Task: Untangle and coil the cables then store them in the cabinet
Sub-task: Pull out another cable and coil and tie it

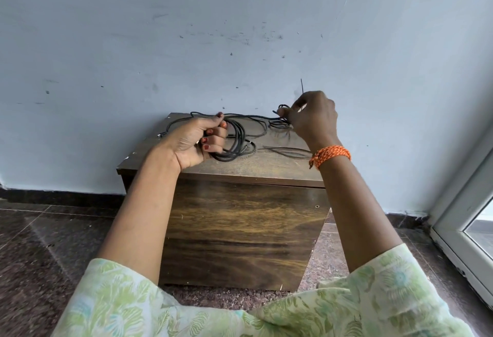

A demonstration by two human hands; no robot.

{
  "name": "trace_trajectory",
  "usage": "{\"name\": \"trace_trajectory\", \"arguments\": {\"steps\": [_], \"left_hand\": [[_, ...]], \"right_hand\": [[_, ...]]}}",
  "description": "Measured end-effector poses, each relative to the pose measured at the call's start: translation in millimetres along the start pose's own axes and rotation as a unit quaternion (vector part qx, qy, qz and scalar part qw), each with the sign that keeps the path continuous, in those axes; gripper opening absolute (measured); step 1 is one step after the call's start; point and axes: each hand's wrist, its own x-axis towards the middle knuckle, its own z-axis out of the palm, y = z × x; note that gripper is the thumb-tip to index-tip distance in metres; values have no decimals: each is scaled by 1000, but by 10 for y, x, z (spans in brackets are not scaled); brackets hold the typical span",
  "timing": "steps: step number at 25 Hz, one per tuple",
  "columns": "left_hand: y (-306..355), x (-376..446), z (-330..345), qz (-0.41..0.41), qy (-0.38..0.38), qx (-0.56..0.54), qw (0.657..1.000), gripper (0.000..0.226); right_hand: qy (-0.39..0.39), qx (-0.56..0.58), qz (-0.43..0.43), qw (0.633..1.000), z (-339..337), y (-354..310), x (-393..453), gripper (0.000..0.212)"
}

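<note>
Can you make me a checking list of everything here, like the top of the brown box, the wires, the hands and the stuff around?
Surface: wooden cabinet top, dusty, with wires lying on it.
Job's things: black coiled cable gripped at the left; smaller tangle at the right; cabinet front shows no open door.
Clutter: nothing seen.
Grippers: left hand holds the coil, fingers curled round it; right hand pinches the small tangle.
Cables: a strand runs between both hands; a thin loose cable lies near the right wrist; a plug end rests at the left edge.
Surroundings: blue-grey scuffed wall, speckled stone floor, white door frame at right.
</note>
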Motion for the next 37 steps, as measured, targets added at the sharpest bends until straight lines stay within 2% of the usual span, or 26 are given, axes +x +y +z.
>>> {"name": "trace_trajectory", "arguments": {"steps": [2,4,6,8,11,13,15,18,22,24,27,29,32,35,36,37], "left_hand": [[3,82,-40,43,101,-47,993,26],[-51,183,-35,121,217,31,968,29],[-118,270,5,171,274,137,937,31],[-162,277,53,159,270,187,931,34],[-164,203,65,78,198,210,954,32],[-207,198,106,88,156,214,960,27],[-216,213,144,120,171,197,958,28],[-203,188,163,119,154,224,955,32],[-183,141,268,128,119,217,961,32],[-175,169,318,171,128,198,957,34],[-222,211,331,295,150,206,921,39],[-238,238,386,336,146,191,910,38],[-156,320,419,340,155,211,903,32],[-158,456,317,323,191,343,861,16],[-184,479,292,301,194,347,867,12],[-219,496,274,255,180,331,891,12]], "right_hand": [[-75,-59,-38,995,104,-97,-194,15],[-171,-94,-84,977,286,-275,-575,17],[-262,-79,-141,952,434,-490,-913,25],[-301,-53,-171,937,485,-641,-944,28],[-338,-12,-160,928,408,-620,-630,20],[-316,72,-122,938,351,-524,-493,11],[-257,154,-101,949,347,-465,-450,2],[-146,124,-152,970,318,-421,-370,10],[-124,163,-171,964,229,-438,-229,7],[-120,195,-166,959,256,-463,-222,5],[-96,228,-155,956,297,-484,-247,4],[-62,231,-149,959,279,-480,-236,3],[-43,270,-116,955,297,-444,-204,8],[-15,240,-91,966,461,-336,-180,6],[-5,223,-88,971,530,-279,-180,6],[1,213,-82,974,594,-205,-179,6]]}}
